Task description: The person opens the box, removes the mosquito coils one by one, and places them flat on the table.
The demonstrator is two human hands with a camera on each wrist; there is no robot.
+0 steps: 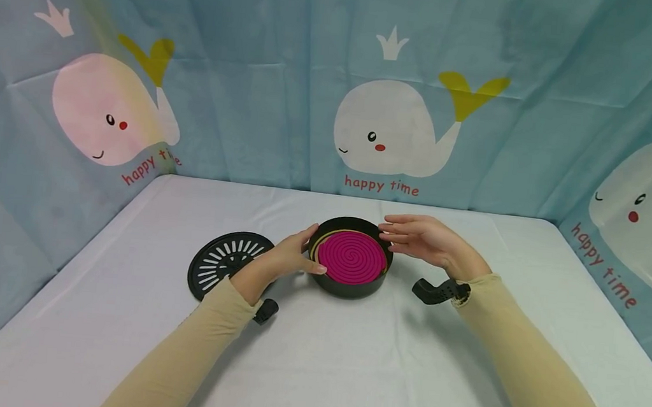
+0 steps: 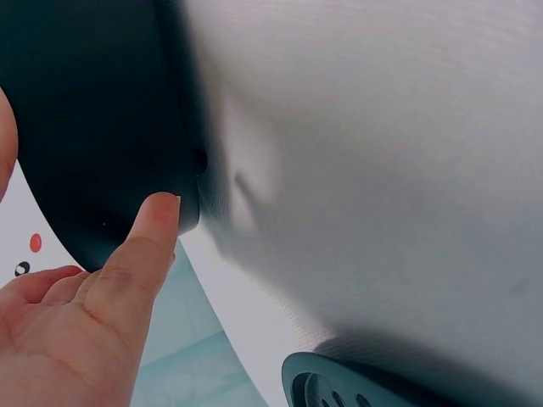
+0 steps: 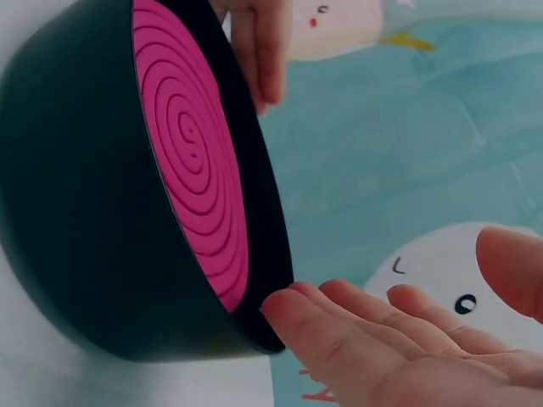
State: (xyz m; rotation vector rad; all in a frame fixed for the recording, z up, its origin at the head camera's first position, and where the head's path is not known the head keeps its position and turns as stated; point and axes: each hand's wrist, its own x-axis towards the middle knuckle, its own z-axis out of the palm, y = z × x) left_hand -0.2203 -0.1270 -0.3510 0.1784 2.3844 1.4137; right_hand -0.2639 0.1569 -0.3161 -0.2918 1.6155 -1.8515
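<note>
— Black tin (image 1: 348, 290), gripped at its left side by the left hand (image 1: 290, 253), thumb tip over the near-left rim, fingers along the outer wall.

— And opposite?

— Right hand (image 1: 423, 238) unclenched at the right-hand rim, fingers extended, gripping nothing. Impossible to say whether touching or just short of it.

— Pictured inside?

— Coil (image 1: 351, 258), magenta, wound in a flat spiral, ringed by the wall.

— Whereabouts of the tin?

— Between the hands, upright, towards the far side of the white table (image 1: 336, 370), apparently set down on it.

— Step in hand?

— Steadying or settling the tin, to judge by the pose. Best done with light, matching pressure from both sides, low on the wall. Squeeze unevenly and risk tipping the tin or shifting the coil. Lay the right fingers flat to the wall rather than catching the rim by the tips. Better, too, with the left thumb clear of the coil.

— Farther out?

— Just left of the tin, part-hidden by the left hand: slotted black disc (image 1: 233, 261), flat on the table. Beyond, pale-blue backdrop (image 1: 263, 128), printed with whales (image 1: 377, 131).
</note>
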